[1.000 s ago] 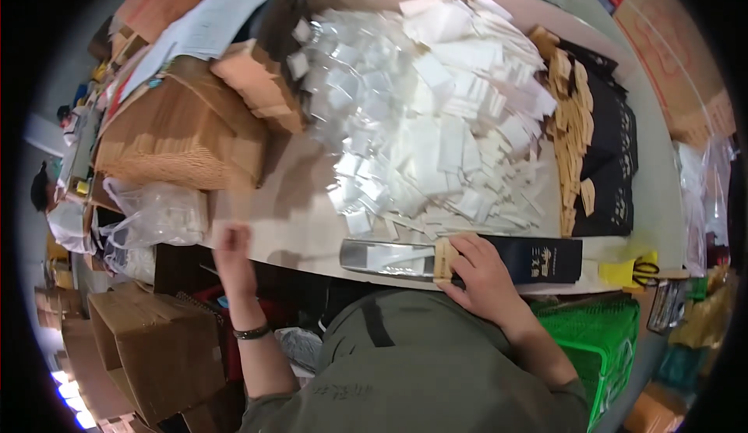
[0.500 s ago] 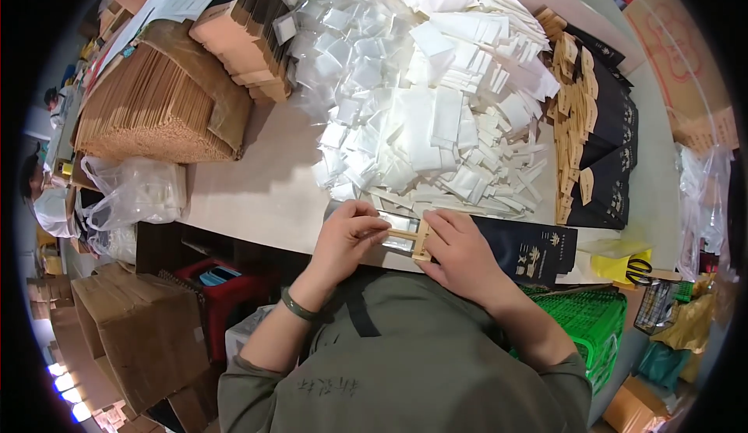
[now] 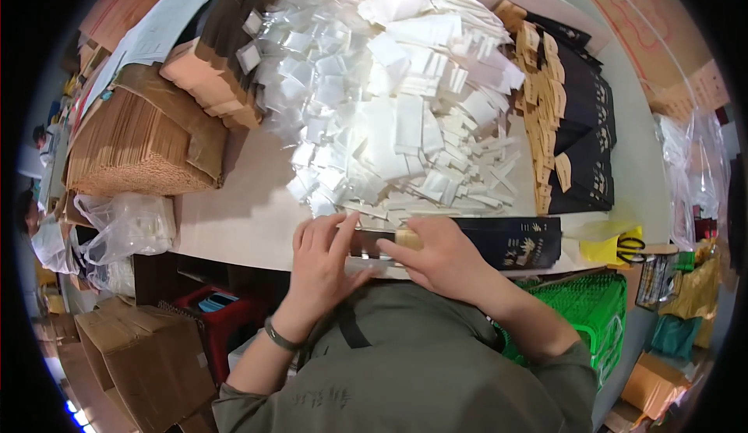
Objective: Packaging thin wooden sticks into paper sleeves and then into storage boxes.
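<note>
At the table's near edge a dark paper sleeve (image 3: 366, 243) lies between my two hands, with a strip of clear film (image 3: 372, 265) along its near side. My left hand (image 3: 318, 260) is at its left end, fingers stretched and thumb held apart from them. My right hand (image 3: 446, 258) grips the sleeve at a tan end piece (image 3: 407, 238), its thumb pointing left across it. My palm hides part of the sleeve. To the right of that hand lies a stack of black printed sleeves (image 3: 518, 244).
Beyond my hands are heaped clear packets (image 3: 312, 82) and white paper packets (image 3: 409, 125). Black sleeves with tan tops (image 3: 580, 133) stand at right, near black-handled scissors (image 3: 629, 250). Brown cardboard (image 3: 128, 148) is stacked left; a green crate (image 3: 580, 320) sits below the table.
My left hand has loosened its pinch on a thin tan strip and spread its fingers. My right hand has shifted its grip on the tan piece. The whole view has shifted slightly.
</note>
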`<state>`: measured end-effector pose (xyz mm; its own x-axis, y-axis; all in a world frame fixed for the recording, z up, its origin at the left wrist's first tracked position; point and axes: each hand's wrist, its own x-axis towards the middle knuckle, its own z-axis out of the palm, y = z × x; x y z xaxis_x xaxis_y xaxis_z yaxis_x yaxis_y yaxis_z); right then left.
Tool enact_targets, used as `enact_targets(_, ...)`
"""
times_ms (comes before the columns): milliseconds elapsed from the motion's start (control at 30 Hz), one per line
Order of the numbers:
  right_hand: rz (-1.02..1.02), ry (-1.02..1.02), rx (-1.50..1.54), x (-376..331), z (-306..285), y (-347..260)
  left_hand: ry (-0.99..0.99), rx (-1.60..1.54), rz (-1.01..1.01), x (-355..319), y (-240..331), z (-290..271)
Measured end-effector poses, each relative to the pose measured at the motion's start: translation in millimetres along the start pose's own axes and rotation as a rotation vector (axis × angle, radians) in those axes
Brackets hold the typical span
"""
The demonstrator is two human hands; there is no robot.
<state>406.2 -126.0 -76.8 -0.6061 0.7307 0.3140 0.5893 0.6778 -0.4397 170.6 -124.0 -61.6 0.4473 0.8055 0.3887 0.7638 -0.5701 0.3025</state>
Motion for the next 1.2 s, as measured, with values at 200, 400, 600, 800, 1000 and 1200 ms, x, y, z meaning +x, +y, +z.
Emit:
enact_targets(200, 0.154, -0.212, -0.234, 2.4, -76.6, 54.8, -0.285, -0.024, -0.231, -4.3, -23.9, 7.1)
enact_targets(400, 0.216, -0.337, -0.146, -54.8, -101.9, 66.0, -0.659, -0.839, -0.478, -2.3, 6.0, 2.3)
enact_targets(600, -0.053, -0.168, -0.061, -7.6, -8.2, 30.7, -0.761, -0.86, -0.192, 6.7, 36.3, 18.7)
enact_targets(800, 0.643, -0.371, -0.068, -2.4, -10.5, 4.3, -0.18, -0.224, -0.465, -42.8, -19.2, 24.8)
enact_targets(1000, 0.609, -0.126, -0.001, 1.9, 10.5, 12.4, -0.417, -0.222, -0.288, -42.5, -25.9, 10.8)
enact_targets(1200, 0.497, -0.131, 0.203, 31.0, 28.8, -19.0, -0.552, -0.211, -0.137, -10.0, -30.3, 3.1)
